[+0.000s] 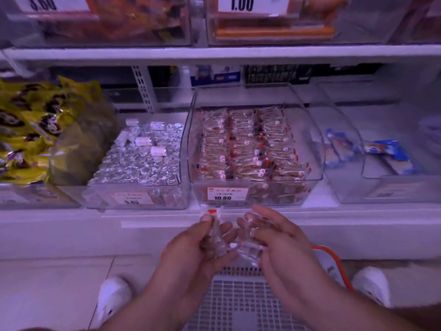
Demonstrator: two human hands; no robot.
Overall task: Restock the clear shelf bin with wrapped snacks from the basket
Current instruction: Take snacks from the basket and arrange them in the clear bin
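Basket (238, 304): grey slotted plastic, orange handle at its right side, directly below both forearms; contents hidden by the hands.
Left hand (202, 244): fingers curled round a few wrapped snacks (213, 231), thumb pinching the top one near its red-marked end; held just below the shelf edge.
Right hand (269, 232): close beside the left, fingers bent over more clear-wrapped pieces, gripping them from above.
Handling, judged: light, small, flat pieces; film wrap looks slick and crinkly, so a loose stack may slide apart. Contents probably brittle, so squeeze gently. Best hold: across the flat faces or by the sealed end.
Foil-candy bin (136, 197): left neighbour, nearly full of silver twists.
Clear shelf bin (315, 139): centre, price tag (226, 194) reading 10.80 on its front; three tidy rows of the same snacks, well filled, with some room on top.
Placement, judged: lay pieces flat along the rows.
Right-hand bin (343, 187): mostly bare, a few blue packets.
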